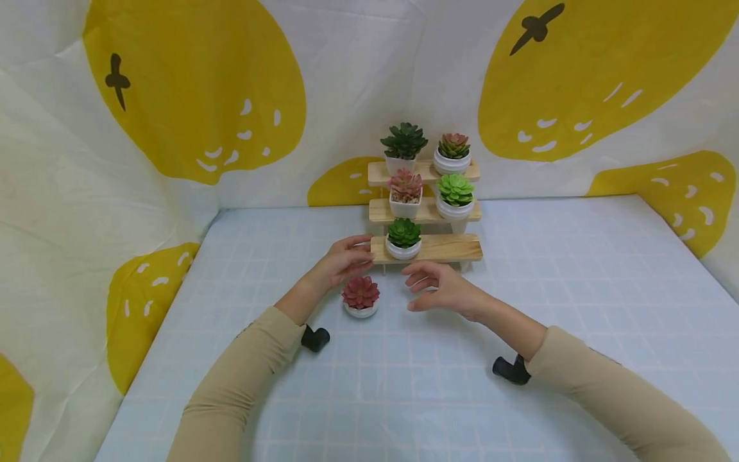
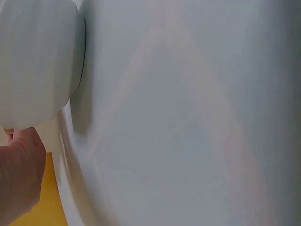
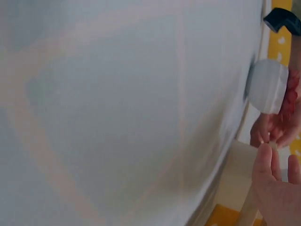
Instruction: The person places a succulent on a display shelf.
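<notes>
A three-step wooden plant stand [image 1: 453,247] stands toward the back of the table. My left hand [image 1: 344,258] is at the left end of its lowest board, fingertips touching or very near the wood. A red succulent in a white pot [image 1: 360,305] sits on the table just below that hand; the pot [image 2: 40,61] fills the upper left of the left wrist view. In front of the lowest board, my right hand [image 1: 441,289] hovers with loosely bent fingers and holds nothing. A green succulent in a round white pot [image 1: 403,240] stands on the left of that board.
On the middle board are a pink succulent [image 1: 405,192] and a light green succulent [image 1: 455,196]. The top board carries a dark green plant [image 1: 404,144] and a red-green succulent [image 1: 453,151]. A white, yellow-patterned cloth [image 1: 358,83] hangs behind the pale checked table [image 1: 566,276].
</notes>
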### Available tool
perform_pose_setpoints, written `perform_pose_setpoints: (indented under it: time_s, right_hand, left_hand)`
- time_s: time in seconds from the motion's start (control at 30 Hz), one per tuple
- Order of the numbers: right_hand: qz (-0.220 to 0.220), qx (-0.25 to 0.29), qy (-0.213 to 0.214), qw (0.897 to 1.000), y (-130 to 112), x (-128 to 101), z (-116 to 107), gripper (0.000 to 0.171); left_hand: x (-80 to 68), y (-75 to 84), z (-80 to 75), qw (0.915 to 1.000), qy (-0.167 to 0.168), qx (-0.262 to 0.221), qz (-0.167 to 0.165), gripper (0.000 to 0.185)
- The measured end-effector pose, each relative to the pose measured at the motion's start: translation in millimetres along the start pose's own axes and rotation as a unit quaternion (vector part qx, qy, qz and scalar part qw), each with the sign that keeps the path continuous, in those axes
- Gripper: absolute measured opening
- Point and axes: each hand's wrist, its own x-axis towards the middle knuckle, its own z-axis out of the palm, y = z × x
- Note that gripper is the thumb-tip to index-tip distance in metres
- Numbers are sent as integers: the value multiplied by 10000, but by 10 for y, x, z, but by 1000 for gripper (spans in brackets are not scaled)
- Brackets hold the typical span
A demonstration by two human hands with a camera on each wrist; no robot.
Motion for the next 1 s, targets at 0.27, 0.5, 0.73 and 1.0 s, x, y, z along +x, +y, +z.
perform_pose_setpoints:
  time_s: [0.27, 0.5, 0.73, 1.0]
  right_hand:
    - [21, 8, -163, 9999, 53, 114, 147, 63]
    - [70, -76, -156, 9998, 33, 220, 252, 63]
    - [147, -121, -200, 9996, 18, 324, 332, 63]
    - [157, -445, -194, 9987, 38, 434, 419, 67]
  left_hand:
    - [-13, -5, 7, 9999, -82, 55, 121, 54]
    - [-23, 9, 14, 9998, -58, 129, 149, 53]
    - [-32, 14, 15, 9997, -77, 157, 184, 54]
    - [-35, 3, 10, 9995, -126, 160, 251, 53]
